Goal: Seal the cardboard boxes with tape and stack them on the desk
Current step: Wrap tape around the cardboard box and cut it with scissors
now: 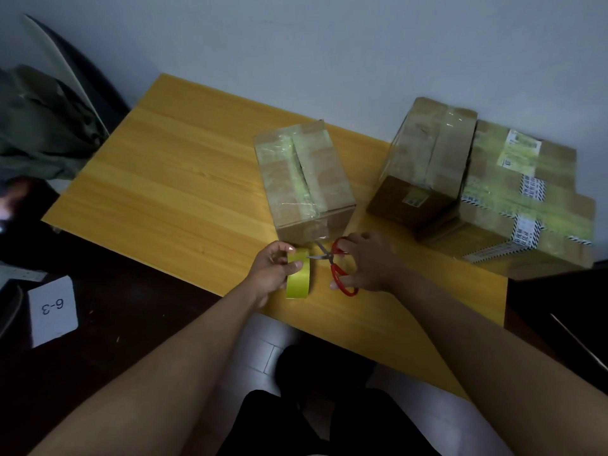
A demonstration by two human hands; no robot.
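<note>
Head view, landmark: box (304, 182) at mid-desk, near edge of desk (171, 179).
Box: flaps down, top seam covered in clear-yellowish tape running toward near end; strip appears to continue off near end toward roll, link too thin to confirm.
Roll (297, 274): yellow-green tape, just in front of box's near-left corner, held on edge above desk.
Left hand (271, 274): fingers curled round roll, thumb on outer face, forefinger hooked over top.
Scissors (335, 261): red handles, blades parted, tips pointing at roll, just in front of box's near end.
Right hand (365, 263): fingers threaded through red loops, gripping; exact fingers in each loop not discernible.
Stack: second box (427, 159) and large flat box (526, 192), right of landmark box, against wall; second box seems to rest partly on large one, both taped.
Other: card marked "6-3" (52, 311) far left of box, off desk; dark cloth (39, 126) beyond it.
Step, judged: cutting tape free of roll at box's near end.
Progress, judged: this box nearly sealed, not yet stacked.
Risk 1: slack strip folding onto itself if roll drops tension before cut.
Risk 2: blades near left thumb; nick if roll turns inward.
Risk 3: cut too close to box leaving no tail to press down, end flap lifting.
Risk 4: box sliding on smooth desk, neither hand bracing it.
</note>
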